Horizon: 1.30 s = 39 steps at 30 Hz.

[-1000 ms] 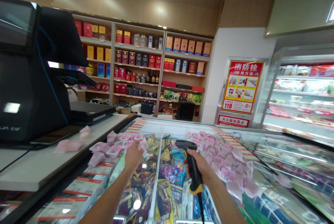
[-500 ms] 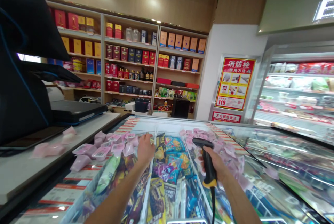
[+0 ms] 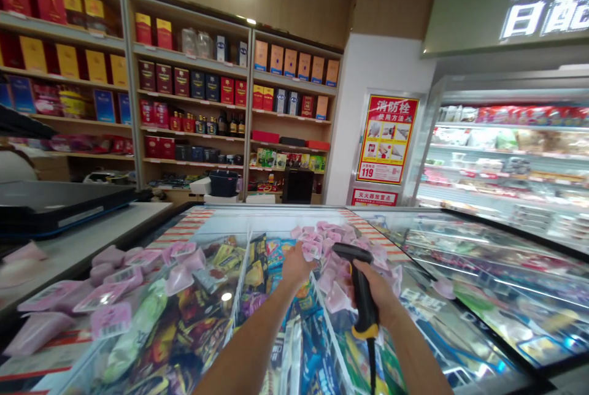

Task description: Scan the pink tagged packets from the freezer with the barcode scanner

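Note:
My right hand (image 3: 375, 291) is wrapped round the handle of a black and yellow barcode scanner (image 3: 363, 297), its head tilted up to the left and its cable hanging down. My left hand (image 3: 297, 266) reaches to the near-left edge of a pile of small pink sealed cups (image 3: 338, 241). Between its thumb and fingers sits a pink cup with a barcode label (image 3: 311, 250); part of the grip is hidden. On the left, more pink cups (image 3: 124, 275) lie on the freezer's glass top, several with barcode labels facing up.
Under the glass of the chest freezer (image 3: 221, 220) are bagged ice creams, split by white wire dividers (image 3: 242, 272). At the left stands a counter with a black flat device (image 3: 69, 205). Shelves of boxed goods (image 3: 193, 85) line the back; a lit chilled cabinet (image 3: 501, 156) is at right.
My left hand has moved right, from the left group of pink cups to the right pile. My view has turned left-to-right, while the scanner stays in my right hand.

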Each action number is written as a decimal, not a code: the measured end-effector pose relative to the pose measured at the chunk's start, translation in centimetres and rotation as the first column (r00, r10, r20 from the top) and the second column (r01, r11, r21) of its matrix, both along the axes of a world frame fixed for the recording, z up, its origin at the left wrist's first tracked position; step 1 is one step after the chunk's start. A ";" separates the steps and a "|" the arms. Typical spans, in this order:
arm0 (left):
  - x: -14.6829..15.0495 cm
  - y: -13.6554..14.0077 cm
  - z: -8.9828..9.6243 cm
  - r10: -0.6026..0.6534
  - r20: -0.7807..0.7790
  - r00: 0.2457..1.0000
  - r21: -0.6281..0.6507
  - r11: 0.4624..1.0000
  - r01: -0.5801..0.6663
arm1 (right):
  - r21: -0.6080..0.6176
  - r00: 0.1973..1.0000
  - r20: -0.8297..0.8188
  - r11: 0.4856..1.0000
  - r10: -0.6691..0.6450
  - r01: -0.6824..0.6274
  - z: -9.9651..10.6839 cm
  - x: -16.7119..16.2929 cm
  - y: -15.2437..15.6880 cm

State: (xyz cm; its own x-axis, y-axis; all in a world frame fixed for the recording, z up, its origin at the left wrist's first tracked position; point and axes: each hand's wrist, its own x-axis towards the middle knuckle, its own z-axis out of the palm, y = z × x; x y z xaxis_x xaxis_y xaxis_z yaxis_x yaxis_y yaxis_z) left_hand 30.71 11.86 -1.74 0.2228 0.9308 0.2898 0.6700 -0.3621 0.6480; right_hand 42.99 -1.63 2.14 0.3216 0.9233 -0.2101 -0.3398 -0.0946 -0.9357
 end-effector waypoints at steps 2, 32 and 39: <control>0.7 0.2 0.0 0.006 0.006 1.000 -0.001 1.000 -0.006 | 0.000 1.000 0.002 1.000 0.003 -0.003 0.0 0.0 -0.1; -18.0 -2.8 -0.1 0.371 -0.173 0.912 0.398 0.873 -0.280 | -0.005 0.921 0.118 0.927 0.372 -0.374 0.5 -11.2 0.9; -22.5 -2.8 -0.1 0.453 -0.138 0.881 0.433 0.827 -0.358 | -0.017 0.917 0.128 0.925 0.379 -0.380 0.0 -12.0 1.3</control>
